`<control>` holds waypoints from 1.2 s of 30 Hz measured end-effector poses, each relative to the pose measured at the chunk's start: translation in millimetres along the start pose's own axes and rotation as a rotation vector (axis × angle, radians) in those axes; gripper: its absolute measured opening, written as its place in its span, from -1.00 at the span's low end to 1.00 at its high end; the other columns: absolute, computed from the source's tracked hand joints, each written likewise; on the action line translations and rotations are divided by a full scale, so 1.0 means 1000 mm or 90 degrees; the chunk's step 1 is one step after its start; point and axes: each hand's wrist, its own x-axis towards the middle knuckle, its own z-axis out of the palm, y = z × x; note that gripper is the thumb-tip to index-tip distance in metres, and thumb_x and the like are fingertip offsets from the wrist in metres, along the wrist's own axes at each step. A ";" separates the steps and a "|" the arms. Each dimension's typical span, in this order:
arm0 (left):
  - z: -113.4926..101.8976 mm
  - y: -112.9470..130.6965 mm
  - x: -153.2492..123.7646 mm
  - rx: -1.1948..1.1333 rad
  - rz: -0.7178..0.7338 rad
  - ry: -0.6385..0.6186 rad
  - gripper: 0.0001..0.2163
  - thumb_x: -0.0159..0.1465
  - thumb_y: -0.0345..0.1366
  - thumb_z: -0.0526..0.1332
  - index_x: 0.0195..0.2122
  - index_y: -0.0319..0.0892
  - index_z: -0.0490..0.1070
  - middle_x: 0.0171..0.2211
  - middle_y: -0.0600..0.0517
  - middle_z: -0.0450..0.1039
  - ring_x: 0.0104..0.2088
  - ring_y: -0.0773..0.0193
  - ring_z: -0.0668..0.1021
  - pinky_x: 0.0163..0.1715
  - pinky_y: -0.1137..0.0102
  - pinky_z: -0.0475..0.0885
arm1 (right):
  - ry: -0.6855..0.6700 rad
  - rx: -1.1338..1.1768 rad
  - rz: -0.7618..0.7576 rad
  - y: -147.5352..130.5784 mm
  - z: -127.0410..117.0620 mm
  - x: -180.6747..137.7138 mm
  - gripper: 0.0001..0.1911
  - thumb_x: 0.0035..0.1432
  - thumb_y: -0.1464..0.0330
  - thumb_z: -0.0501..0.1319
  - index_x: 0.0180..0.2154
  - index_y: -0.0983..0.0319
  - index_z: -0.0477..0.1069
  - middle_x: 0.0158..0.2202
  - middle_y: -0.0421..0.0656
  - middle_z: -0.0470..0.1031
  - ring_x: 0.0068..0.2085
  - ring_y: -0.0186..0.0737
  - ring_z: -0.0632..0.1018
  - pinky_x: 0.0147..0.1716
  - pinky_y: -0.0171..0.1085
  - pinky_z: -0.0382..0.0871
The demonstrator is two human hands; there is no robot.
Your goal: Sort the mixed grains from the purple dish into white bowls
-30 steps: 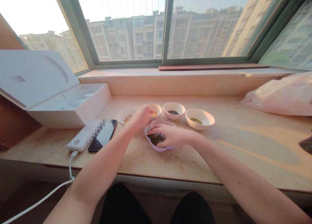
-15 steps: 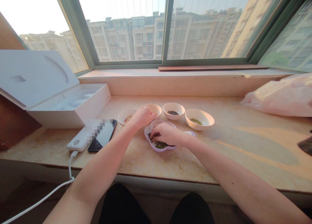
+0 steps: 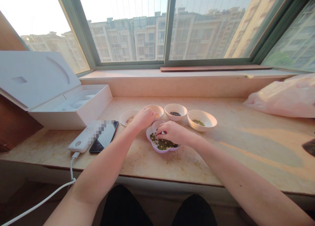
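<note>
My right hand (image 3: 174, 133) hovers over a purple flower-shaped dish (image 3: 163, 150), thumb and finger closed in a pinch above mixed green, dark and pale beans or seeds (image 3: 163, 144). What the pinch holds is too small to tell. My left hand (image 3: 146, 116) rests at the near rim of a white bowl (image 3: 157, 107) with small yellowish pieces in it. Its fingers are curled together, and anything between them is hidden. To its left, partly behind the wrist, stands a white bowl (image 3: 123, 114) with reddish and pale bits.
Another white bowl (image 3: 175, 108) holds dark beans, and a bowl at the right (image 3: 209, 120) holds green ones. At left lie a phone (image 3: 102, 141), a white power bank (image 3: 80, 142) with a cable (image 3: 49, 198), and an open white box (image 3: 93, 103). A plastic bag (image 3: 283, 96) lies far right.
My right hand has lifted slightly from the beans and its fingers have drawn together, uncovering more of the dish's contents. The left hand stays almost in place at its bowl.
</note>
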 end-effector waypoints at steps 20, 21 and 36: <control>0.002 -0.001 0.000 -0.273 -0.118 0.159 -0.59 0.32 -0.59 0.06 0.12 -0.27 0.52 0.08 -0.18 0.61 0.08 0.09 0.62 0.15 0.26 0.47 | 0.110 0.156 -0.017 0.000 -0.004 -0.004 -0.79 0.32 0.44 0.22 -0.19 0.21 0.67 -0.11 -0.07 0.70 -0.09 -0.09 0.65 -0.02 -0.12 0.52; 0.002 -0.001 0.000 -0.272 -0.118 0.157 -0.59 0.32 -0.59 0.06 0.12 -0.27 0.52 0.08 -0.18 0.61 0.08 0.09 0.62 0.14 0.25 0.47 | 0.109 0.174 0.003 0.001 -0.004 -0.005 -0.78 0.32 0.44 0.22 -0.15 0.21 0.66 -0.12 -0.08 0.70 -0.09 -0.10 0.66 -0.03 -0.12 0.53; 0.000 0.025 -0.002 -0.382 0.105 0.192 -0.80 0.41 -0.40 0.20 -0.13 -0.15 0.65 -0.19 -0.02 0.64 -0.21 0.29 0.61 -0.11 0.41 0.47 | 0.288 0.543 0.249 0.014 -0.023 -0.007 -0.38 0.10 0.13 0.49 0.11 0.20 0.38 -0.41 -0.24 0.56 -0.50 -0.34 0.42 -0.51 -0.32 0.30</control>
